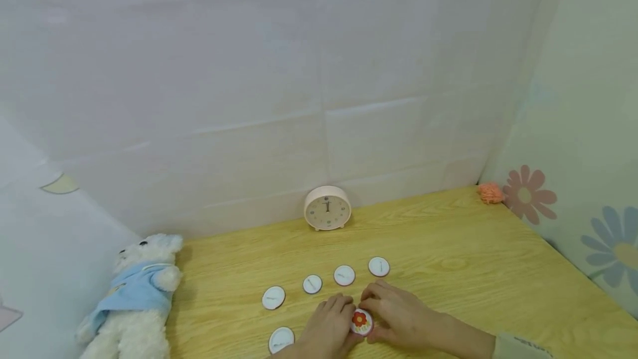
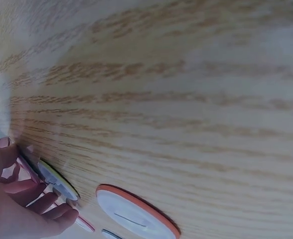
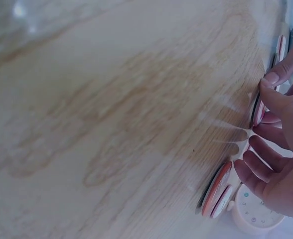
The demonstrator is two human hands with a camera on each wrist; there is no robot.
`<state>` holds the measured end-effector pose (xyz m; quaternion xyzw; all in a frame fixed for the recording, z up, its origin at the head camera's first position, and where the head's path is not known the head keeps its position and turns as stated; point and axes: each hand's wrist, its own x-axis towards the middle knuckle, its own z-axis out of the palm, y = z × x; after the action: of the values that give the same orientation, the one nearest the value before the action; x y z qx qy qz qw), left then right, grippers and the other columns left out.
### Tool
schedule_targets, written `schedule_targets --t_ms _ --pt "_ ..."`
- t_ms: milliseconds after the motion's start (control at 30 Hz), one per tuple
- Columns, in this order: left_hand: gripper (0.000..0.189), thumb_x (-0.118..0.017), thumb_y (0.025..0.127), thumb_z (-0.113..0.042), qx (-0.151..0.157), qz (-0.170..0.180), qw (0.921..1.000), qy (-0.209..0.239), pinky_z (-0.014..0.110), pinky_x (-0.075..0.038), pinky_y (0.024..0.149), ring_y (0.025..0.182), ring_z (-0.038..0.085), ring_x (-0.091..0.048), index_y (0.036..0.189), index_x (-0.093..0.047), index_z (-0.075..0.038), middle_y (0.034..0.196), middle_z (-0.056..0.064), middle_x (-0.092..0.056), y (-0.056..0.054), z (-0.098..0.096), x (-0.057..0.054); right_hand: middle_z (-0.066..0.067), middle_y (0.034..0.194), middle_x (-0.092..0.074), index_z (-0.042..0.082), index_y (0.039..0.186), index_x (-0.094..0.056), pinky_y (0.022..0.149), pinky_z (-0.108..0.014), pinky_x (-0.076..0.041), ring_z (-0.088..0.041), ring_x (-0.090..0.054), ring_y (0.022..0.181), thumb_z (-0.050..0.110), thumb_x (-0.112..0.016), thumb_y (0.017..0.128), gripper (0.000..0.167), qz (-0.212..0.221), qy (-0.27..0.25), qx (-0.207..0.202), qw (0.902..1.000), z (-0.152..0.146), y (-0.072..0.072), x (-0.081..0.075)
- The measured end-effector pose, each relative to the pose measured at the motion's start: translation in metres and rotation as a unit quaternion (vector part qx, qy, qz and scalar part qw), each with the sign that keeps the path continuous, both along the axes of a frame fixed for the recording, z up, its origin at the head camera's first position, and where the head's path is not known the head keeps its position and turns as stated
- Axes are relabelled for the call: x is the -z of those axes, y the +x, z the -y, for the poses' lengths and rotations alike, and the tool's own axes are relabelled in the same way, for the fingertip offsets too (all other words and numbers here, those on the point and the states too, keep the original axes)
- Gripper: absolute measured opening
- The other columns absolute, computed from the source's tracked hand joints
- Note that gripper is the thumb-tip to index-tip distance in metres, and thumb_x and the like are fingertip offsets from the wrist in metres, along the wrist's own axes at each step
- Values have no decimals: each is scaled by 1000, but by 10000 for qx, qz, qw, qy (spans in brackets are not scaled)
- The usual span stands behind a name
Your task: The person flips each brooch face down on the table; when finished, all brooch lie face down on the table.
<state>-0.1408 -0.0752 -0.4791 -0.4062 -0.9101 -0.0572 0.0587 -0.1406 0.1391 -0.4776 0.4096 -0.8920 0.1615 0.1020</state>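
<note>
On the wood-grain table, a round disc printed with a red flower (image 1: 361, 321) sits between my two hands. My left hand (image 1: 329, 323) holds it at its left edge, and my right hand (image 1: 401, 314) grips its right edge with thumb and fingers. Its red rim (image 3: 258, 112) shows by the fingertips in the right wrist view. Several white-faced discs, each with a thin dark line, lie about my hands: one (image 1: 379, 266) is just beyond the right hand, another (image 1: 344, 275) ahead of the left. A further white disc (image 1: 281, 340) lies beside the left forearm.
A round pink clock (image 1: 328, 209) stands against the back wall. At the left edge leans a white plush toy (image 1: 142, 298) in a blue top. An orange fluffy bundle (image 1: 491, 193) is in the far right corner. More white discs (image 1: 273, 297) lie left of centre.
</note>
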Motion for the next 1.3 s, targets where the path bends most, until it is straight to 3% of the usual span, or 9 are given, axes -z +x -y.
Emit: schedule_targets --t_ms 367,533,633,800,900,967,1067,1167,1300 --pt "43 -70 88 -43 616 -437 9965 361 34 -50 90 108 15 -56 110 -65 -6 108 1 -62 -4 4 2 7 115 -56 15 112 -68 86 -28 -51 -8 -52 106 52 -70 83 47 421 -97 38 9991 -1 0 0" --pt "43 -66 91 -43 919 -496 9918 738 33 -51 89 105 14 -58 111 -64 -5 107 1 -63 -4 7 3 7 111 -58 15 107 -69 89 -29 -50 -7 -53 103 53 -72 81 47 376 -181 -155 9990 -2 -2 -5" --pt "45 -63 94 -42 1017 -520 9893 912 35 -50 90 109 15 -58 115 -63 -3 113 3 -63 -3 7 2 8 107 -59 15 102 -68 95 -36 -49 -5 -54 101 51 -74 80 43 320 -251 -255 9988 -3 -4 -11" --pt "51 -65 93 -41 1038 -816 9865 972 36 -50 93 113 19 -57 121 -61 1 120 9 -61 -3 8 2 9 104 -59 15 101 -67 95 -38 -49 -6 -54 100 48 -75 81 39 875 -414 -149 9952 -7 -6 -20" --pt "51 -71 89 -37 1081 -1176 9815 1055 35 -50 92 112 20 -58 121 -61 2 120 9 -61 -4 8 3 8 103 -61 14 100 -68 80 -29 -53 -4 -56 89 48 -74 83 38 1576 -858 -96 9837 -8 -7 -23" --pt "51 -74 86 -34 1092 -1443 9770 1125 33 -51 91 110 20 -59 119 -62 2 119 9 -62 -5 7 4 6 101 -64 12 99 -68 63 -21 -52 1 -54 72 45 -73 84 37 2129 -1293 -144 9684 -7 -7 -23" --pt "51 -77 83 -32 999 -1675 9727 1257 32 -52 88 110 21 -60 118 -62 1 118 10 -62 -5 6 5 3 97 -66 7 100 -67 44 -15 -44 5 -44 50 37 -73 88 33 2919 -1876 -248 9375 -5 -8 -24" --pt "52 -76 84 -33 797 -1683 9746 1244 33 -53 88 112 23 -59 121 -60 2 122 12 -61 -4 6 3 4 96 -67 5 101 -68 45 -16 -45 5 -48 53 32 -69 92 29 3343 -2071 -240 9191 -4 -8 -25" --pt "55 -73 87 -35 554 -1525 9810 1066 36 -53 90 115 25 -58 125 -56 2 127 15 -58 -3 5 -1 7 91 -69 7 97 -71 58 -22 -54 0 -59 70 28 -59 99 24 3570 -2019 -392 9112 -2 -8 -24"
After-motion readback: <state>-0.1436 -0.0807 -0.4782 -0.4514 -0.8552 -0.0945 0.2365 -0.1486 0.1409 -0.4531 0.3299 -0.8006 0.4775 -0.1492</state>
